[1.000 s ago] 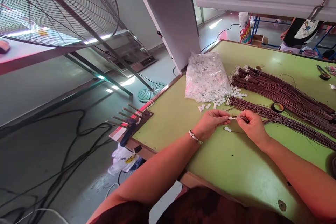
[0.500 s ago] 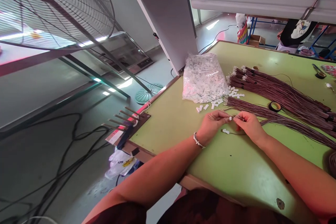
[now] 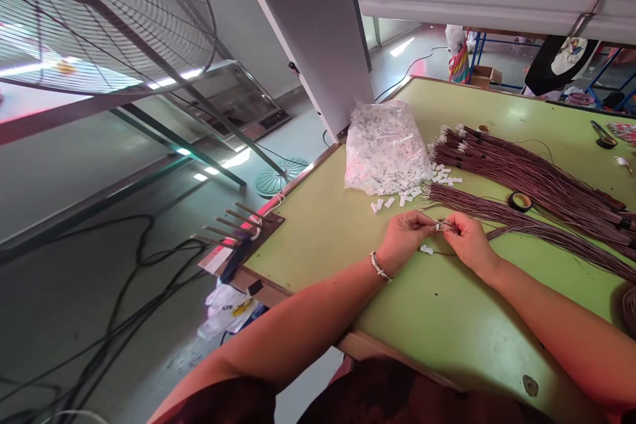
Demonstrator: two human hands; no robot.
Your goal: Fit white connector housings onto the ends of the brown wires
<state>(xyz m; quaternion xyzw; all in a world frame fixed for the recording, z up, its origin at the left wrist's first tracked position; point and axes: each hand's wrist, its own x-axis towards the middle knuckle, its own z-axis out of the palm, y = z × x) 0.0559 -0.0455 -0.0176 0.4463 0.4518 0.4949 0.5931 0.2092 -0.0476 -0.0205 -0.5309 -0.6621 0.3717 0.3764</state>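
Fingers [image 3: 424,221] of left hand [image 3: 403,238] pinch a white connector [image 3: 438,228], right hand's [image 3: 471,243] thin wires [image 3: 452,229]; plastic bag [image 3: 386,146], wire bundles [image 3: 527,171] beyond.

Fingertips nearly meeting, a person's left hand [image 3: 408,234] and right hand [image 3: 467,240] work in a pinch, thumbs pressed toward curled fingers. The bare left forearm [image 3: 313,308] angles up from lower left, the bare right forearm [image 3: 551,311] from lower right, forming a wide, inverted V before the torso [image 3: 397,394].
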